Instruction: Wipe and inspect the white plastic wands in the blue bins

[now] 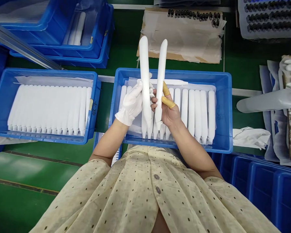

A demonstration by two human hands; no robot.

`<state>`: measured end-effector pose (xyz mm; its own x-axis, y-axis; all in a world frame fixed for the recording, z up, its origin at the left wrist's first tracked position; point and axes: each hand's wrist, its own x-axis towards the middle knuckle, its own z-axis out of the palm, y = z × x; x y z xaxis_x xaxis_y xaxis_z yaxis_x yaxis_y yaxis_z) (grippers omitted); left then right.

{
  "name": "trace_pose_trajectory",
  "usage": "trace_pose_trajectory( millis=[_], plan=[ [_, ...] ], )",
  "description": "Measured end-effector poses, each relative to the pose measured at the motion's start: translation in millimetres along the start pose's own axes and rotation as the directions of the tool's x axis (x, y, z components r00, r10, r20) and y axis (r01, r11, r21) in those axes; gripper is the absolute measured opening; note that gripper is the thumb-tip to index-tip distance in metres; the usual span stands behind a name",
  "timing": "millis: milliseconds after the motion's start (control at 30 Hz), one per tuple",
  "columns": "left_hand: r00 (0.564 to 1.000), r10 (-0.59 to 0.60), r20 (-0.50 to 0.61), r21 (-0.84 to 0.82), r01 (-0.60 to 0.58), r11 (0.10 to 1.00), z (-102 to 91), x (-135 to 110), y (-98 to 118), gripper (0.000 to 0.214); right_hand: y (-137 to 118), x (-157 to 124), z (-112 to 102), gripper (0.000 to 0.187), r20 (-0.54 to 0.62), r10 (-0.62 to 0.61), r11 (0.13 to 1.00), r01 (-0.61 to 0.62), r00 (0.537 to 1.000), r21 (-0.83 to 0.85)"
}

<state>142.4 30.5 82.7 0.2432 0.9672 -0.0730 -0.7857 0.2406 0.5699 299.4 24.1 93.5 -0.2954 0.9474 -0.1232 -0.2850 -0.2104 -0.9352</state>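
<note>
My left hand (132, 103), in a white glove, is closed round a long white tube-shaped piece (145, 74) with a rounded top and a narrow lower tip. Yellow finger cots cover two fingers of my right hand (169, 108), which grips a second, similar white piece (160, 71). Both pieces stand nearly upright, side by side and slightly apart, above the middle blue bin (225, 113). Inside that bin lie rows of the same white pieces (191, 110), partly hidden by my hands, and one lies crosswise along the back.
At left, a blue bin (94, 106) holds a tight row of white pieces. More blue bins (94, 53) are stacked behind it. A cardboard sheet (181, 38) bears small black parts. A grey tube-like object (264, 101) juts in from the right, above a white cloth (251, 137).
</note>
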Motion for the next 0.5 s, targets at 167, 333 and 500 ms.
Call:
trace_pose_trajectory(
  millis=[167, 333, 500],
  plan=[
    [1.000, 0.006, -0.008, -0.015, -0.006, 1.000, 0.9, 2.3, -3.4, 0.027, 5.7, -6.6, 0.8, 0.068, -0.008, -0.105, 0.976, 0.102, 0.994, -0.192],
    [0.997, 0.073, 0.013, 0.067, -0.073, 0.995, -0.6, 3.8, -6.7, 0.036, 17.6, -13.0, -0.1, 0.055, 0.050, -0.231, 0.872, 0.230, 0.972, -0.433],
    [0.964, 0.210, 0.162, 0.177, -0.238, 0.955, -2.7, -0.3, -1.0, 0.043, 23.7, -14.0, -5.0, 0.042, 0.144, -0.526, 0.552, 0.466, 0.838, -0.692]
  ],
)
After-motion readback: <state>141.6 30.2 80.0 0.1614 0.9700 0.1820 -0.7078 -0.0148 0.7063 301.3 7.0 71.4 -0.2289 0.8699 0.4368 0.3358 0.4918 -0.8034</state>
